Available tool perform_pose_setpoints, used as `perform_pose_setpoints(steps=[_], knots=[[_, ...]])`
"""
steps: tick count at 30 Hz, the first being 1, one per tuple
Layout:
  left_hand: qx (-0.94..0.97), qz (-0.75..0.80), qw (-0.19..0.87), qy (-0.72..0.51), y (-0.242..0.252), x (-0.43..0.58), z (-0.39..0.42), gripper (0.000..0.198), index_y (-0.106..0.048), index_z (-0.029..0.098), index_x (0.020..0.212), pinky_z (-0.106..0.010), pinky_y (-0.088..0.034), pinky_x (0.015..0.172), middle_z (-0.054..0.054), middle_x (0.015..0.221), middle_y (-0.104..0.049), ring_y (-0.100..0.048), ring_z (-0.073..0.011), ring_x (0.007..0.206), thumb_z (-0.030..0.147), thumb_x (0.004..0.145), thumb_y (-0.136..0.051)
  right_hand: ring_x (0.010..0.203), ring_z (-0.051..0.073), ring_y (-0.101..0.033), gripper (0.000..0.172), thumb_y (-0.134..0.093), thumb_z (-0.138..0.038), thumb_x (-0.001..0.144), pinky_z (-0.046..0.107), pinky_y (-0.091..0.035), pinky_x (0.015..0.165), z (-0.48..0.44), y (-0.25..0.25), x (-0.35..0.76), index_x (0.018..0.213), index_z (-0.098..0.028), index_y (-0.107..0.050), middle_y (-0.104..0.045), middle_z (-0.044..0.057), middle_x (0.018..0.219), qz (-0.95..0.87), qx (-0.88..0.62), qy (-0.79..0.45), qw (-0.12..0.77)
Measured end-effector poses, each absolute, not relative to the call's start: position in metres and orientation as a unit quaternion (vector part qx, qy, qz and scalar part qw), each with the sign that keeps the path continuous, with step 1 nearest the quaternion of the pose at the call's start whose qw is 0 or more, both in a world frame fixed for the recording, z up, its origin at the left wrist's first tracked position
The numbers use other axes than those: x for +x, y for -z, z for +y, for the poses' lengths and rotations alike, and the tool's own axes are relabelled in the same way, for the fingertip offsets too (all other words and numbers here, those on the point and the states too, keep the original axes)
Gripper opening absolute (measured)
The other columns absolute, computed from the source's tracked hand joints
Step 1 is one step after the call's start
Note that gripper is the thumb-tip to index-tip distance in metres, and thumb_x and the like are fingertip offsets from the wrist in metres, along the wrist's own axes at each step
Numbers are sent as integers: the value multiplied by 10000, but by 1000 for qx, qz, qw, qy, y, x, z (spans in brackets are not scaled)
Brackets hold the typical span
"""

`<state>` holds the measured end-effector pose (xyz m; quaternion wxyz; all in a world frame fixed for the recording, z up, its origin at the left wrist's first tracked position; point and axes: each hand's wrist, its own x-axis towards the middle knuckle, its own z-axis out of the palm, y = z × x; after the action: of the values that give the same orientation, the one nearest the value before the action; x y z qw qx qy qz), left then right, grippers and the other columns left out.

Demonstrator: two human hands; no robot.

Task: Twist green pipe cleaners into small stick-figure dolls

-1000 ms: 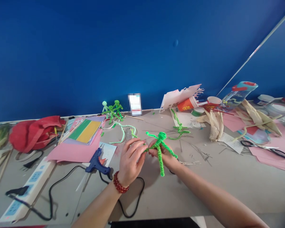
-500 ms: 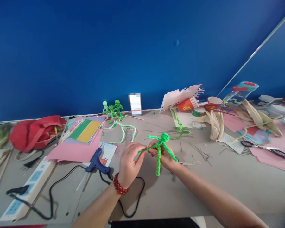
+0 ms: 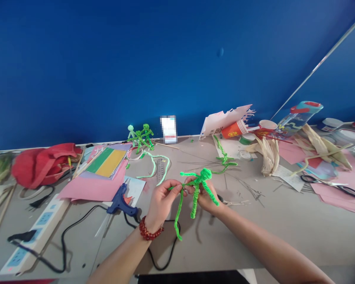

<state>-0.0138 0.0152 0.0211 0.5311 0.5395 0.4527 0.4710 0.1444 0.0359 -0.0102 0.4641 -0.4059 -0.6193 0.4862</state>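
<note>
Fuzzy bright green pipe cleaner is twisted into a stick figure (image 3: 205, 174), with a round head and limbs, held above the table in front of me. My right hand (image 3: 208, 200) is closed around its body from behind, the fingers partly hidden by the limbs. My left hand (image 3: 163, 200) pinches thin green pipe cleaner at the end of one limb, close to the right fingertips. From that spot a loose pipe cleaner strand (image 3: 178, 223) hangs down. Scissors (image 3: 236, 203) with a dark handle lie behind my right wrist, partly covered.
Several finished figures (image 3: 139, 140) stand by the blue wall, left of a phone (image 3: 169, 132). A blue glue gun (image 3: 121, 203) and its cord lie left, beside a power strip (image 3: 44, 227). Wires (image 3: 251, 187), corn husks (image 3: 269, 156) and black-handled scissors (image 3: 347, 190) are at right.
A green pipe cleaner strand now hangs down between my hands, where none hung before. The figure has tilted slightly, and my left hand has shifted a little lower.
</note>
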Motion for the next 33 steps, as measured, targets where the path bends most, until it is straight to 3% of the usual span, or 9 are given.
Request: perform_pose_setpoints(steps=[5, 8, 10, 13, 18, 24, 33], knots=[[593, 446, 496, -451, -23, -16, 12, 157, -625, 154, 938, -296, -523, 734, -54, 805, -719, -683, -184, 781, 258, 917, -509, 602, 175, -540, 176, -676, -380, 782, 291, -423, 579, 35, 7, 141, 808, -228, -592, -557, -13, 592, -555, -388, -554, 484], [705, 441, 352, -429, -20, -21, 11, 238, -580, 183, 1133, -319, -523, 816, -90, 1041, -700, -670, -199, 945, 188, 920, -474, 605, 163, -538, 244, -701, -416, 754, 285, -425, 582, 36, 3, 141, 816, -224, -564, -532, -29, 600, -498, -375, -602, 499], [769, 426, 244, -409, -18, -23, 12, 310, -545, 205, 1203, -337, -512, 864, -90, 1092, -682, -648, -203, 1008, 144, 908, -470, 608, 151, -530, 273, -710, -425, 747, 286, -429, 598, 37, 1, 142, 827, -221, -548, -535, -32, 628, -481, -376, -614, 499], [817, 409, 143, -379, -16, -25, 14, 330, -537, 216, 1214, -337, -514, 853, -75, 1042, -692, -647, -197, 981, 121, 903, -486, 601, 138, -509, 298, -707, -444, 747, 283, -431, 606, 37, -3, 145, 837, -216, -537, -521, -41, 634, -482, -374, -622, 491], [829, 415, 67, -368, -22, -27, 16, 213, -600, 214, 1099, -337, -512, 794, -60, 944, -707, -650, -206, 907, 169, 898, -544, 604, 133, -491, 298, -701, -453, 750, 272, -426, 593, 36, -6, 147, 765, -215, -522, -502, -41, 617, -500, -379, -622, 469], [814, 429, 73, -384, -24, -26, 15, 199, -625, 207, 1070, -327, -515, 765, -56, 893, -711, -661, -199, 864, 162, 906, -522, 584, 130, -490, 300, -718, -458, 724, 270, -439, 580, 36, -6, 143, 803, -217, -558, -509, -37, 629, -500, -401, -599, 480], [731, 471, 238, -432, -23, -23, 13, 89, -642, 197, 927, -277, -524, 745, -36, 856, -725, -678, -175, 815, 178, 870, -576, 595, 149, -535, 178, -676, -380, 783, 275, -451, 600, 39, 5, 142, 788, -217, -605, -534, -25, 605, -554, -374, -574, 473]])
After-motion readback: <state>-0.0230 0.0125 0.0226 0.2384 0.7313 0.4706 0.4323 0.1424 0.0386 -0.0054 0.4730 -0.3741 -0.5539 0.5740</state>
